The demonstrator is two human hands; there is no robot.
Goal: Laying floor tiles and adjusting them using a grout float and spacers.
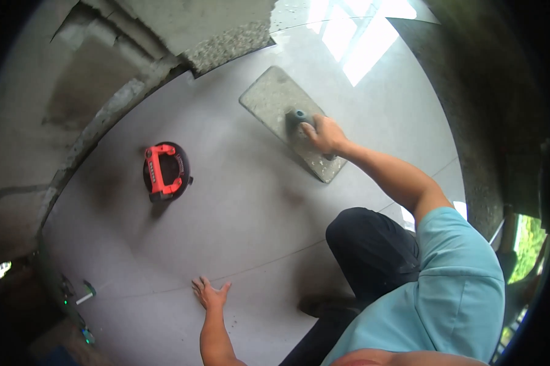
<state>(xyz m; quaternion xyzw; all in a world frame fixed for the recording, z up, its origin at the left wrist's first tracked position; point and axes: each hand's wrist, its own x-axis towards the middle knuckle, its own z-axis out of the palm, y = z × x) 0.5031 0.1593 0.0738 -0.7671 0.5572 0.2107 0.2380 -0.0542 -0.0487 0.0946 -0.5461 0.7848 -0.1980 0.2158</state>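
Note:
My right hand [325, 135] is wrapped round the dark handle of a large rectangular float [277, 93], a grey, worn board with rounded corners. The float is over the glossy grey floor tile [226, 226]; whether its whole face touches cannot be made out. With its fingers spread, my left hand [211, 294] rests on the tile surface beside a thin joint line. Farther off to the left, a suction cup lifter [159, 172] with a red handle and black round base sits on the tile, apart from both hands.
A rough, broken concrete wall [98, 79] borders the tiles at the left and back. Small tools with green lights [87, 335] lie at the lower left edge. My bent knee [372, 244] is at the right. Window light reflects off the far tile [363, 46].

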